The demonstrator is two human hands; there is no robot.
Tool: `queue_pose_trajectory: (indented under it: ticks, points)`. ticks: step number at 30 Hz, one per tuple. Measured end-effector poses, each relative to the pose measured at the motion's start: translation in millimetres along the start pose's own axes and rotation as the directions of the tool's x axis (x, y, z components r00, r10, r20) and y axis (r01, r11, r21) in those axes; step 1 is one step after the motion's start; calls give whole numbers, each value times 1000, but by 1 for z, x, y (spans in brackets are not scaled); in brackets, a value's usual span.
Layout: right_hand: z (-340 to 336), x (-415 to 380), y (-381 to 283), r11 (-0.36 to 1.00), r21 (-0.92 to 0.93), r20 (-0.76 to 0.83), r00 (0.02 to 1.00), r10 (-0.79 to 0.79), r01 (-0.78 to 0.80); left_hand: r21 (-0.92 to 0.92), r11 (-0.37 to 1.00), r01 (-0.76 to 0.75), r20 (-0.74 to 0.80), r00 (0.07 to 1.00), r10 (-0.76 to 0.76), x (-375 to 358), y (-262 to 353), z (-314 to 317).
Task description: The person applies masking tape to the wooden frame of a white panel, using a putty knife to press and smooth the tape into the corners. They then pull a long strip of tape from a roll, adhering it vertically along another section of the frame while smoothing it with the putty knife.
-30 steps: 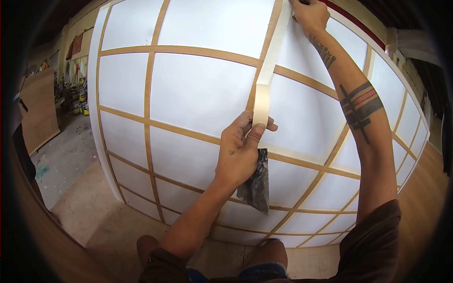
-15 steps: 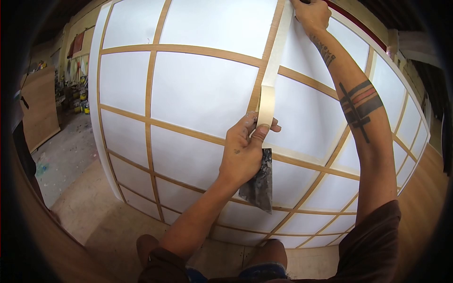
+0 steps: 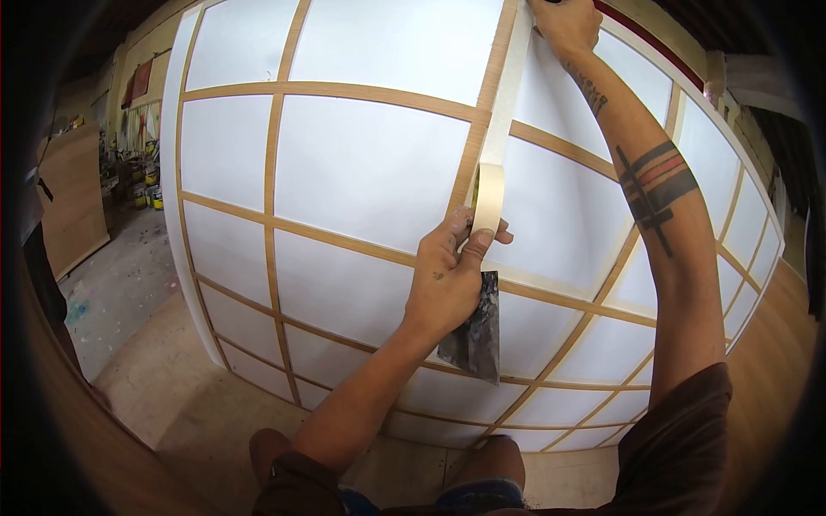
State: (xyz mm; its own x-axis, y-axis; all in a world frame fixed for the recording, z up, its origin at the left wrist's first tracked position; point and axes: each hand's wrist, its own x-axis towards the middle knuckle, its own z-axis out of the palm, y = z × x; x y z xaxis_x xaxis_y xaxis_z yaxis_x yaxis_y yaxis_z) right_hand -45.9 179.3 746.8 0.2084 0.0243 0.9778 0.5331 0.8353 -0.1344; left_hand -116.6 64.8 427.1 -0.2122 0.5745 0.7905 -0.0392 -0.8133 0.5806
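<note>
My left hand (image 3: 445,273) is closed round a roll of masking tape (image 3: 490,196), with the thumb on its outer face. The same hand also carries a putty knife (image 3: 479,331), its dark, smeared blade pointing down. From the roll a pale tape strip (image 3: 500,125) runs up along a wooden bar of a large white panel (image 3: 370,159) with a wooden grid. My right hand (image 3: 568,24) is at the panel's top, fingers curled beside the strip's upper end. The frame edge cuts it off, and a dark patch between its fingers cannot be made out.
Left of the panel stands a plywood board (image 3: 76,193) on a paint-spotted floor (image 3: 129,292). Several paint cans (image 3: 148,196) sit behind it. My knees (image 3: 489,464) are close to the panel's lower edge. A wooden surface (image 3: 774,344) lies at the right.
The tape roll and my left hand have shifted very slightly to the right, and the roll has turned a little, showing more of its inner side. My right hand stays at the top.
</note>
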Motion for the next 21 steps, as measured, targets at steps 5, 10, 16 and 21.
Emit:
queue_pose_trajectory:
  ticks: [5,10,16,21]
  points:
    - [-7,3,-7,999,-46,48,999,-4,7,17,999,51,-5,999,-51,0,1,0]
    - [-17,6,-16,996,-57,152,985,83,-75,19,999,44,-3,999,-44,-1,-2,1]
    - [-21,16,-6,995,-59,130,988,81,-74,46,998,30,8,999,-31,-1,-4,3]
    - [-26,15,-14,982,-40,244,951,190,-186,57,998,24,9,1000,-25,-1,-1,5]
